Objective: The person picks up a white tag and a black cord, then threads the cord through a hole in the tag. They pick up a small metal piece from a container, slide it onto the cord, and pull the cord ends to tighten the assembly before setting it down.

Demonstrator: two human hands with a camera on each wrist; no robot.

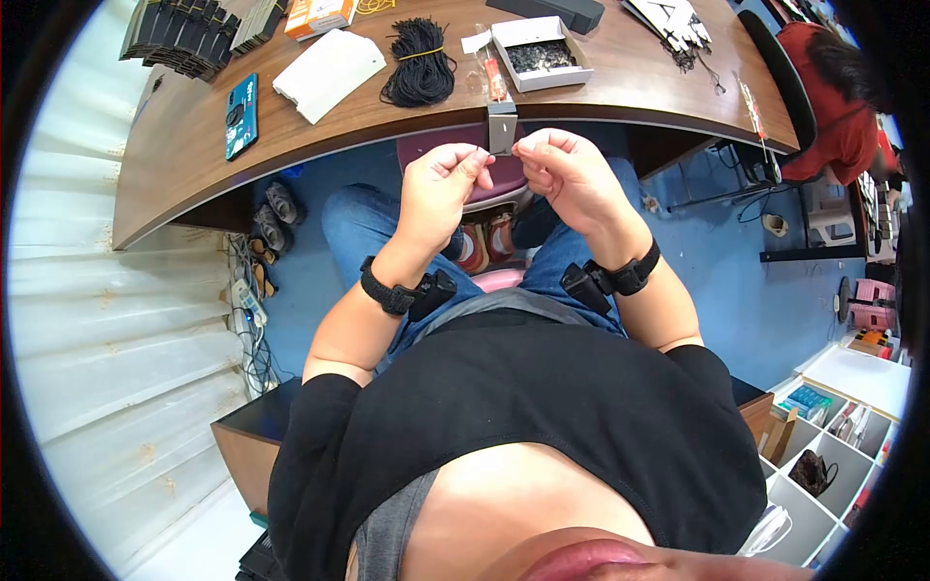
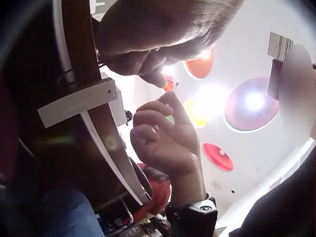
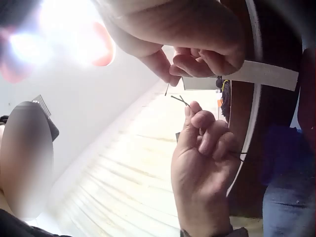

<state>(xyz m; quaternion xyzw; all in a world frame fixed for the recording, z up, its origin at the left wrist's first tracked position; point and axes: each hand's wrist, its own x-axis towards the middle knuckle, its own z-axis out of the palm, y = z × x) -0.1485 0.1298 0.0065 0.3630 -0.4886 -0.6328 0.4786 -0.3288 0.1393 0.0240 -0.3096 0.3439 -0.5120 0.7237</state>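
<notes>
Both hands are raised in front of the table edge, fingertips close together. My left hand (image 1: 444, 189) pinches a thin black cord (image 3: 180, 100) between thumb and forefinger; its two ends cross above the fingertips, and more cord shows below the curled fingers in the right wrist view. Facing it, my right hand (image 1: 578, 184) pinches a short, thin pin-like piece (image 3: 167, 90) that points toward the cord; I cannot tell its exact kind. A small gap separates the piece from the cord ends. Just beyond the hands, a pale strip (image 1: 502, 133) juts from the table edge.
On the table (image 1: 291, 140) lie a tied bundle of black cords (image 1: 421, 66), a white box (image 1: 557, 79) of small black parts, white cards (image 1: 329, 76), a teal phone-sized item (image 1: 242, 116) and white tags (image 1: 668, 24). A person in red (image 1: 823, 107) sits at the right.
</notes>
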